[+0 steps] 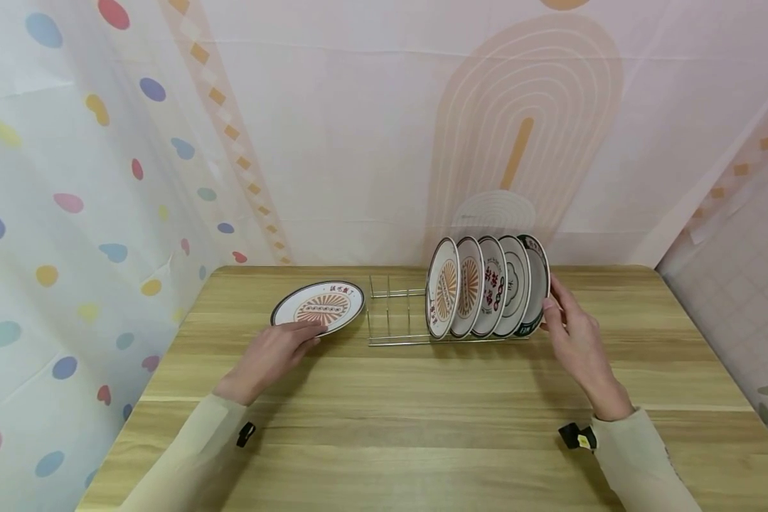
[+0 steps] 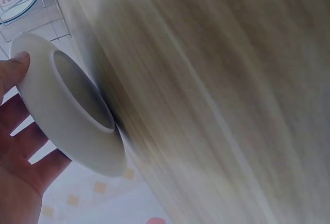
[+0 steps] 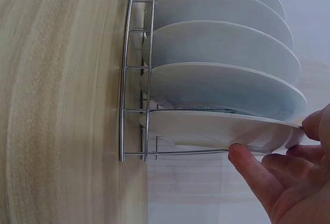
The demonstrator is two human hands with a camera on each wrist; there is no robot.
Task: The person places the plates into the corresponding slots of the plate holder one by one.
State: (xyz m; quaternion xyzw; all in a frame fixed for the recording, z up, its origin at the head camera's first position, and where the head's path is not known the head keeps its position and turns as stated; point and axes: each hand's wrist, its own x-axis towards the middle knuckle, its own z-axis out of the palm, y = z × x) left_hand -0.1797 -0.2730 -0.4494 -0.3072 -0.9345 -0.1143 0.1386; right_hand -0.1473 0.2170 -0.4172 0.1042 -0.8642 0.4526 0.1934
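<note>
My left hand grips the near edge of a white plate with a dark rim and an orange-red sunburst print. The plate is tilted, left of a wire dish rack. In the left wrist view, the thumb lies on the plate's pale underside and the other fingers pass behind it. At the rack's right end, my right hand pinches the rim of the outermost plate, which has a green patterned border. The right wrist view shows this plate standing in the rack, with fingertips against its underside.
Several more printed plates stand upright side by side in the right part of the rack. The rack's left slots hold no plate. A wood-grain table lies beneath, with patterned cloth behind and at both sides.
</note>
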